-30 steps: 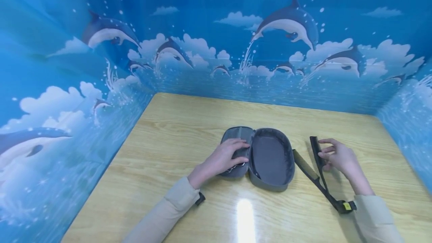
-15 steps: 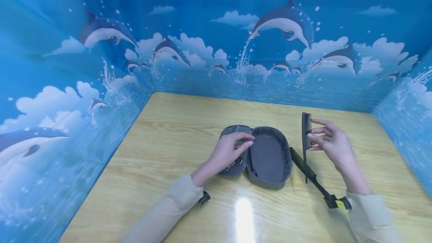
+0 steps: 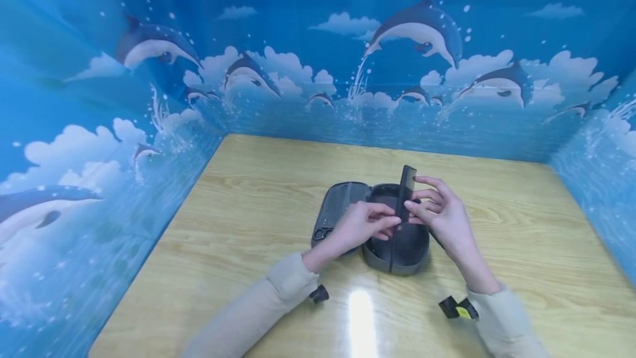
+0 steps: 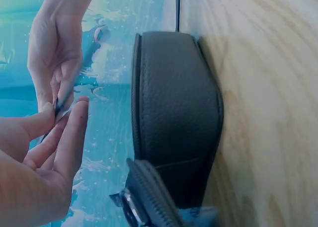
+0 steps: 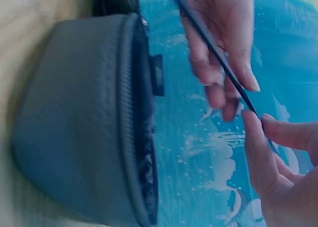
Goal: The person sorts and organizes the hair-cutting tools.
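Observation:
A black tail comb (image 3: 406, 187) stands nearly upright over the open grey zip case (image 3: 380, 263), its thin tail pointing down. My right hand (image 3: 444, 220) holds the toothed part between thumb and fingers. Lower on the comb, my left hand (image 3: 365, 222) pinches it with thumb and fingers. In the right wrist view the comb (image 5: 218, 53) runs slantwise between both hands. The case's lid (image 3: 334, 209) lies folded out to the left, with metal scissors (image 3: 322, 233) showing in it by their finger rings. My hands hide part of the case's inside.
Another dark comb (image 3: 437, 239) lies on the wooden table (image 3: 258, 209) right of the case, mostly hidden by my right hand. Blue dolphin-print sheets (image 3: 298, 109) wall the table at the back and sides.
My right hand has lifted the tail comb off the table and carried it left over the case. My left hand has left the lid and moved right onto the comb.

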`<state>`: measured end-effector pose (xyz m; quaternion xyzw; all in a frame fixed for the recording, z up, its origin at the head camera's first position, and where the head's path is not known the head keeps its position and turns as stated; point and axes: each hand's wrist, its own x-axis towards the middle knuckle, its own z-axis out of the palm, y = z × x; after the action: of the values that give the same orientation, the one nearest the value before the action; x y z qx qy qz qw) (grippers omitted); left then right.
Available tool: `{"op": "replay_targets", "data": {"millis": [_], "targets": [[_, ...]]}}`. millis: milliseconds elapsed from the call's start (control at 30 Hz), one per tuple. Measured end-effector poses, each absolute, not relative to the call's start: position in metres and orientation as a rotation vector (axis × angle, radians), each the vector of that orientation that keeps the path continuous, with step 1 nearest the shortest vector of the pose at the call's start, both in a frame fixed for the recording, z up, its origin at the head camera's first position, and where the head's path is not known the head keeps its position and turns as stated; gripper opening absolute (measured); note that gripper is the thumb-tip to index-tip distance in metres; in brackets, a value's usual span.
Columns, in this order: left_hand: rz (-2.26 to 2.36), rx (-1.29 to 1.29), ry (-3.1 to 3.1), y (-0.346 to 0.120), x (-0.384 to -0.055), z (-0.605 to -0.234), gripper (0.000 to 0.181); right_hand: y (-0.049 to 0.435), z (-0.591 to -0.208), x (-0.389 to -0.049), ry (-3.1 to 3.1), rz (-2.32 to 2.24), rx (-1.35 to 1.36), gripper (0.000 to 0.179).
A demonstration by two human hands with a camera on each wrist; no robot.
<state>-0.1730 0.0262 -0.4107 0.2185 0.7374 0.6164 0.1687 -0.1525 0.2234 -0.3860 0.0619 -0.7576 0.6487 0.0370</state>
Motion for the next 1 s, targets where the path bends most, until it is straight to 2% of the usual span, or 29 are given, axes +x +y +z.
{"op": "replay_targets", "data": {"millis": [267,533,867,1000], "targets": [[1.773,0.528,2.09,0.029,-0.168,-0.413,0.026,0.213,-0.397,-0.151,-2.283,1.937,0.19,0.054],[1.752,0.517,2.089,0.026,-0.167,-0.409,0.019,0.216,-0.405,-0.151,-2.292,1.989,0.191,0.057],[1.702,0.399,2.04,0.026,-0.173,-0.409,0.046,0.243,-0.414,-0.15,-2.529,1.52,0.159,0.043],[1.643,0.348,2.013,0.027,-0.176,-0.412,0.05,0.251,-0.421,-0.147,-2.666,1.298,0.147,0.044]]}}
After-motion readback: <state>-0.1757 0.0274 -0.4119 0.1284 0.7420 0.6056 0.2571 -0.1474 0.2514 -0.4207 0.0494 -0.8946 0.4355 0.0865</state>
